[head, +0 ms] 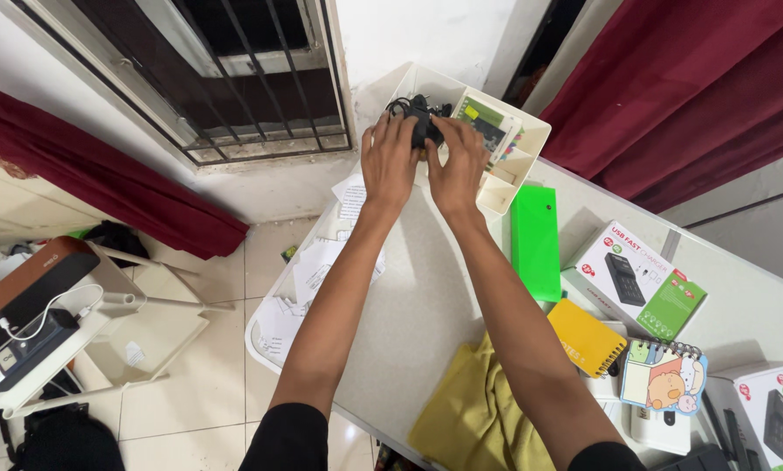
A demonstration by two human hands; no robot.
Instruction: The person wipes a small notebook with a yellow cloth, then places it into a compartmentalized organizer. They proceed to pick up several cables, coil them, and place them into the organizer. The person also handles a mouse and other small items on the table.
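Both hands at table's far corner — left hand [389, 161] and right hand [458, 166] closed around black charger with cable [419, 118], over white organizer tray [522, 131]; green box [534, 240] nearby.

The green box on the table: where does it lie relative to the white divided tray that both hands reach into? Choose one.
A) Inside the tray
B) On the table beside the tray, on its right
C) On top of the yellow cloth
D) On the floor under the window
B: the green box lies flat on the table, beside the white divided tray, apart from the yellow cloth.
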